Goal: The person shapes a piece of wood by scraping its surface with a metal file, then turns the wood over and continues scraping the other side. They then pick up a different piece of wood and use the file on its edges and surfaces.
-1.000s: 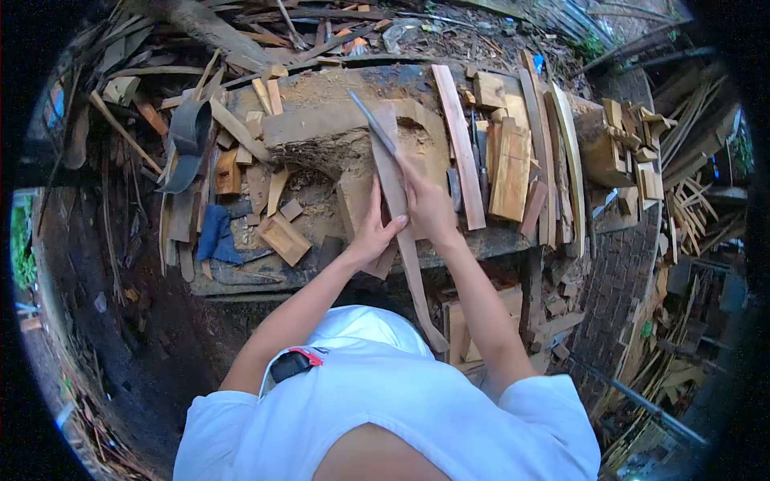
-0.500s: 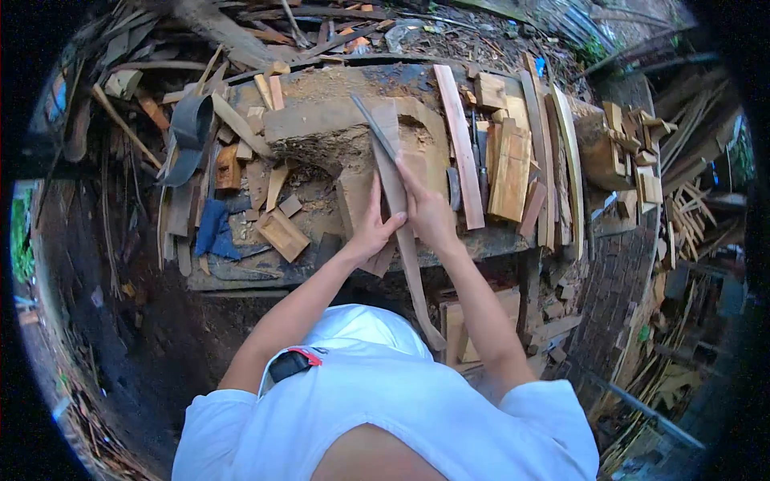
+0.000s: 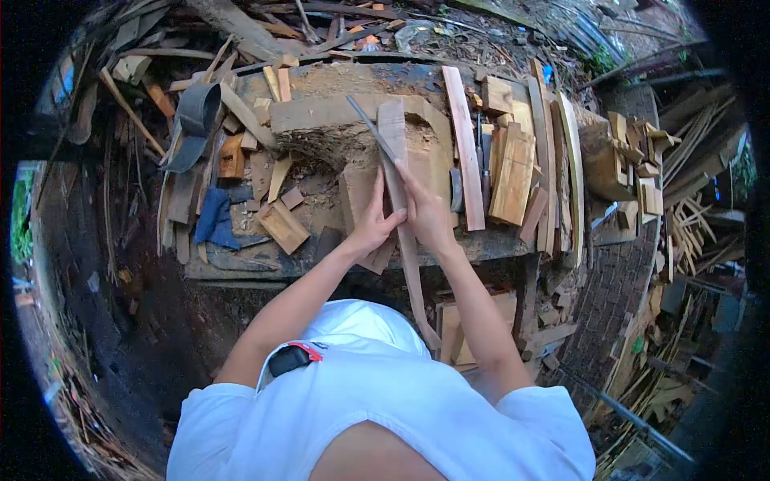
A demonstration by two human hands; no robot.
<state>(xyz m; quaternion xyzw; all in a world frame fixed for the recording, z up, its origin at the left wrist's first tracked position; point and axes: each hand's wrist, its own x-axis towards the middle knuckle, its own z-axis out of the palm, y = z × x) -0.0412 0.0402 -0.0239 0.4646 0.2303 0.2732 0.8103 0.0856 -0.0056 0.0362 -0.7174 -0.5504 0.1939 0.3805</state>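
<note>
A long, curved wooden strip [image 3: 393,124] lies across the bench and extends down towards my body. My left hand [image 3: 375,228] is closed around its near part, thumb on top. Against the same strip, my right hand [image 3: 427,215] is closed on a thin grey metal file [image 3: 370,127], the index finger stretched along it. The file slants up and left over the wood; my palm hides its rear end. Under the strip stands a thick, rough-edged wooden block [image 3: 313,116].
Wood strips and offcuts lie right of my hands, including a pinkish slat [image 3: 464,148] and a yellowish block [image 3: 513,176]. To the left are a curled grey band [image 3: 192,120], a blue cloth [image 3: 215,220] and a small wooden block [image 3: 282,227]. Scrap wood surrounds the bench.
The file's tip has shifted slightly left, so it crosses the strip at a wider angle. Both hands keep their hold, and the view has shifted slightly.
</note>
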